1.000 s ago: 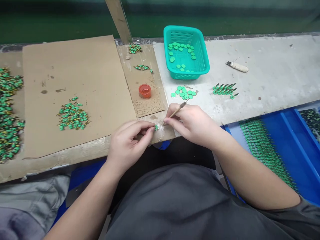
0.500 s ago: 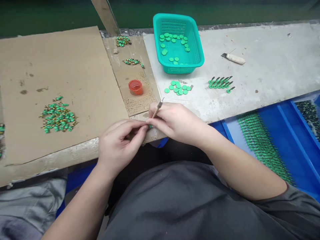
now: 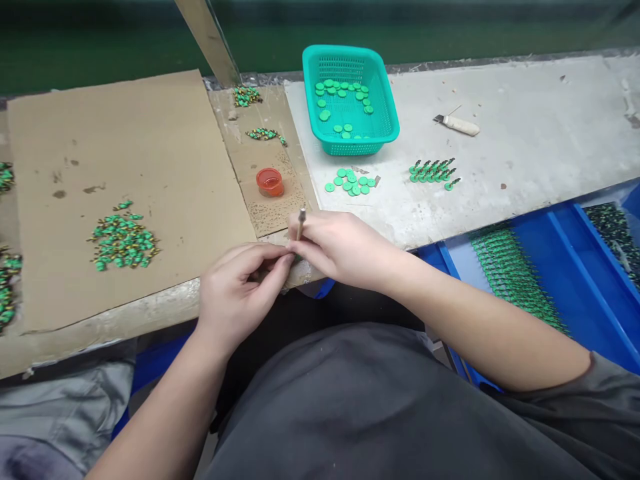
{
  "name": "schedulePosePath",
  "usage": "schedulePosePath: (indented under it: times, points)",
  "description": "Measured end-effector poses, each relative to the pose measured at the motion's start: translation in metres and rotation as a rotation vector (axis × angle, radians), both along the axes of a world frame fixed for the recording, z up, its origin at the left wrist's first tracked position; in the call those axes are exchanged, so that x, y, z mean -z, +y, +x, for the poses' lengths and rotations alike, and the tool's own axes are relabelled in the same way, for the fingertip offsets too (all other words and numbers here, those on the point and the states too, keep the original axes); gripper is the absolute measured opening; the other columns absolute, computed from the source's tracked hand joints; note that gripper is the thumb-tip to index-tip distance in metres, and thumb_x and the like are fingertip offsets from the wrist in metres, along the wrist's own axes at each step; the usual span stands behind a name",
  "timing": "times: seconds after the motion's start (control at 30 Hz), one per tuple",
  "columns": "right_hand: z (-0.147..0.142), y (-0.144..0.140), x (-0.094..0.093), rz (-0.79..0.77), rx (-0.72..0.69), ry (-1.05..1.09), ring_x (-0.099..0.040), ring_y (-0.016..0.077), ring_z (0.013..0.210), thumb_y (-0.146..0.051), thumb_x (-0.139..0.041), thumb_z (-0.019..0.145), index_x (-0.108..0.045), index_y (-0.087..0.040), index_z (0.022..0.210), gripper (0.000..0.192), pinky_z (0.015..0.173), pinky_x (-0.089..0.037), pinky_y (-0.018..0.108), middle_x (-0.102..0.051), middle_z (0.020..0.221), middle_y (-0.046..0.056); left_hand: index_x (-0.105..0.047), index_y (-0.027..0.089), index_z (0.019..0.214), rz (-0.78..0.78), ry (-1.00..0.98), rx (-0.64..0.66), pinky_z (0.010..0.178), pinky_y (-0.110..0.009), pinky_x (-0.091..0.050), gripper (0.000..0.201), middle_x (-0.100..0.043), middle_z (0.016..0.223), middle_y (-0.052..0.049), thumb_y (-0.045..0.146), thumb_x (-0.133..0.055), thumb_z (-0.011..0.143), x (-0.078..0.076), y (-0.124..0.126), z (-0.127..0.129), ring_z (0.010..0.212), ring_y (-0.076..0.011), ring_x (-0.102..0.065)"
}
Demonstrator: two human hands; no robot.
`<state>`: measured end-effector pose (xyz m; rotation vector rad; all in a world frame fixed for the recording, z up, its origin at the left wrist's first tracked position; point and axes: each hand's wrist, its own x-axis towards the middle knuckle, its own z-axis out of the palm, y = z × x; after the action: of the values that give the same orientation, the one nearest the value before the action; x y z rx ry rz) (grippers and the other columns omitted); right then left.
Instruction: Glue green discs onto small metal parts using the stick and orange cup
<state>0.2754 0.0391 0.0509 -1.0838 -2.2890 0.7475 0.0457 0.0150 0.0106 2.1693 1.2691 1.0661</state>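
My left hand (image 3: 240, 287) is closed in a pinch, thumb against forefinger, at the front edge of the bench. A small green piece (image 3: 297, 257) shows at its fingertips, mostly covered by both hands. Fingertip to fingertip with it, my right hand (image 3: 345, 250) is closed around a thin wooden-handled tool (image 3: 300, 228), held almost upright with its narrow dark tip up. Behind the hands stands a small red cup (image 3: 271, 189) with liquid in it. Loose green discs (image 3: 349, 186) lie beyond my right hand.
A teal basket (image 3: 356, 148) holds more discs. To its right are a white-handled knife (image 3: 461, 125) and rows of discs with dark stems (image 3: 431, 175). On cardboard (image 3: 165, 147) at left lies a pile of small green-and-gold parts (image 3: 125, 243). Blue trays (image 3: 575, 267) stand below right.
The tool in my right hand has swung from a rightward lean to nearly upright. Both hands stay together at the bench edge. The whole view has shifted slightly.
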Motion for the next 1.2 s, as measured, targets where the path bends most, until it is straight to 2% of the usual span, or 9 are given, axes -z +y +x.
schedulePosePath:
  times: [0.13, 0.4, 0.6, 0.83, 1.07, 1.2]
  points:
    - [0.006, -0.008, 0.008, 0.071, 0.052, 0.068, -0.071, 0.0196, 0.093, -0.024, -0.057, 0.119, -0.064, -0.02, 0.099, 0.022, 0.088, -0.052, 0.03, -0.073, 0.097, 0.004, -0.086, 0.029, 0.11, -0.047, -0.017, 0.006, 0.073, -0.025, -0.057, 0.01, -0.086, 0.101, 0.002, 0.028, -0.077, 0.106, -0.001, 0.0, 0.0, 0.083, -0.0128, -0.076]
    - [0.002, -0.013, 0.015, 0.077, 0.051, 0.115, -0.072, 0.0196, 0.092, -0.026, -0.057, 0.12, -0.064, -0.021, 0.101, 0.021, 0.087, -0.053, 0.031, -0.075, 0.097, 0.004, -0.086, 0.027, 0.105, -0.043, -0.029, 0.002, 0.071, -0.024, -0.056, 0.008, -0.084, 0.096, 0.002, 0.028, -0.078, 0.105, -0.003, -0.001, 0.002, 0.079, -0.012, -0.074]
    - [0.0, -0.014, 0.013, 0.102, 0.044, 0.099, -0.069, 0.0194, 0.089, -0.027, -0.055, 0.121, -0.061, -0.022, 0.105, 0.017, 0.084, -0.051, 0.03, -0.072, 0.095, 0.002, -0.085, 0.028, 0.105, -0.036, -0.027, 0.003, 0.073, -0.026, -0.057, 0.009, -0.084, 0.094, 0.002, 0.03, -0.077, 0.106, -0.002, -0.001, 0.001, 0.079, -0.0128, -0.074]
    - [-0.007, -0.018, 0.012, 0.054, 0.041, 0.094, -0.069, 0.02, 0.093, -0.023, -0.055, 0.12, -0.063, -0.021, 0.108, 0.014, 0.087, -0.053, 0.032, -0.074, 0.098, 0.004, -0.085, 0.029, 0.104, -0.052, -0.042, 0.009, 0.077, -0.027, -0.059, 0.01, -0.085, 0.095, 0.001, 0.032, -0.076, 0.106, -0.002, 0.0, 0.001, 0.083, -0.0151, -0.077]
    - [0.014, -0.01, 0.002, -0.002, 0.109, 0.117, -0.07, 0.0182, 0.09, -0.025, -0.061, 0.117, -0.065, -0.02, 0.098, 0.02, 0.089, -0.053, 0.03, -0.075, 0.099, 0.003, -0.087, 0.029, 0.102, -0.121, -0.074, -0.023, 0.067, -0.028, -0.056, 0.012, -0.084, 0.095, 0.0, 0.035, -0.076, 0.104, -0.006, 0.0, 0.001, 0.078, -0.0152, -0.074]
    - [0.016, -0.009, 0.001, 0.004, 0.056, 0.063, -0.07, 0.0199, 0.092, -0.022, -0.06, 0.117, -0.066, -0.019, 0.099, 0.019, 0.089, -0.052, 0.031, -0.075, 0.099, 0.004, -0.087, 0.031, 0.102, -0.133, -0.066, 0.035, 0.078, -0.032, -0.063, 0.012, -0.086, 0.098, 0.0, 0.035, -0.076, 0.103, -0.008, 0.001, 0.001, 0.086, -0.0186, -0.078]
